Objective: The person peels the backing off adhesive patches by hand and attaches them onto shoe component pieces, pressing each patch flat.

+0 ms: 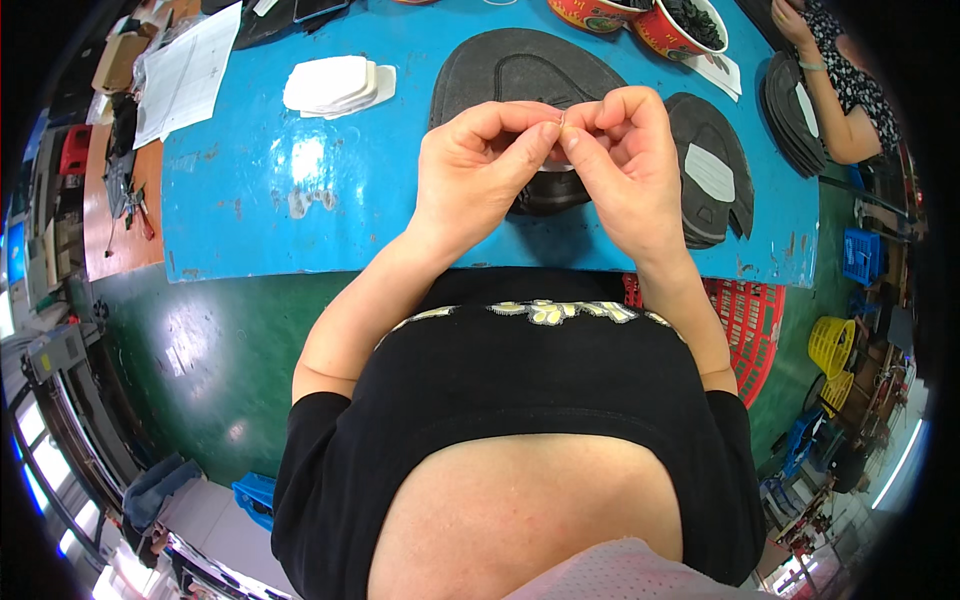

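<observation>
Both of my hands are raised over the near part of the blue table point(240, 240), fingertips meeting in a pinch. My left hand point(475, 165) is closed, thumb against forefinger. My right hand point(635, 165) pinches the same way, touching the left. Whatever is between the fingertips is too small to make out. Behind and below them lies a large black flat piece point(490, 70) with a curved outline. A dark glossy object point(548, 195) shows under the hands, mostly hidden. To the right is a black flat piece point(715, 125) with a white label point(710, 172) on it.
A stack of white pads point(335, 85) lies left of centre. At the back stand patterned bowls point(690, 30) holding black bits. On the right are stacked black pieces point(785, 115) and another person's arm point(845, 125). A red basket point(750, 340) sits below the table edge.
</observation>
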`<state>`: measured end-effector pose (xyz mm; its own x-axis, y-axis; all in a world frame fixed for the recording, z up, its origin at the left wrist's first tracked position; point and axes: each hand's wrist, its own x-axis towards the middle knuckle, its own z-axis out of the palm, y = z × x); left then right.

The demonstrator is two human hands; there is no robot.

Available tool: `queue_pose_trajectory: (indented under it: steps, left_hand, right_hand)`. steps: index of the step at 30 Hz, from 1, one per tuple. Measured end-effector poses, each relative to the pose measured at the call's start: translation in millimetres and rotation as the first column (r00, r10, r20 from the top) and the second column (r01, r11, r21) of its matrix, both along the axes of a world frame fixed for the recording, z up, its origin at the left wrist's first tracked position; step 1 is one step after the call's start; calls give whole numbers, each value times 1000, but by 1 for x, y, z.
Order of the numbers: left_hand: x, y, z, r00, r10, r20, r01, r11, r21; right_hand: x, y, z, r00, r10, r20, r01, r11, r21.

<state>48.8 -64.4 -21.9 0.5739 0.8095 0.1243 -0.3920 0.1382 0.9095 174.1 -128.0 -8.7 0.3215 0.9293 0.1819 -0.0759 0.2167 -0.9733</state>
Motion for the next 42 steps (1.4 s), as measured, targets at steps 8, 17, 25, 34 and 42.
queue_pose_trajectory:
  steps: [8,17,25,34,42]
  left_hand:
    - [-3,3,4,993,-7,-120,3,999,-34]
    - [-2,0,3,998,7,-61,-9,999,-39]
    - [-2,1,3,988,44,-147,-50,998,-38]
    - [-3,1,8,999,29,-41,-36,985,-168]
    - [-8,6,2,979,67,-195,-61,997,36]
  right_hand:
    - [-2,0,1,999,26,-37,-26,1000,5]
    - [-3,0,3,996,-12,-83,12,1000,4]
    - [-3,0,-3,998,-38,-46,36,999,-37]
    - [-1,-4,0,995,-22,-98,25,999,28]
    - [3,-6,1,993,7,-122,-7,1000,5]
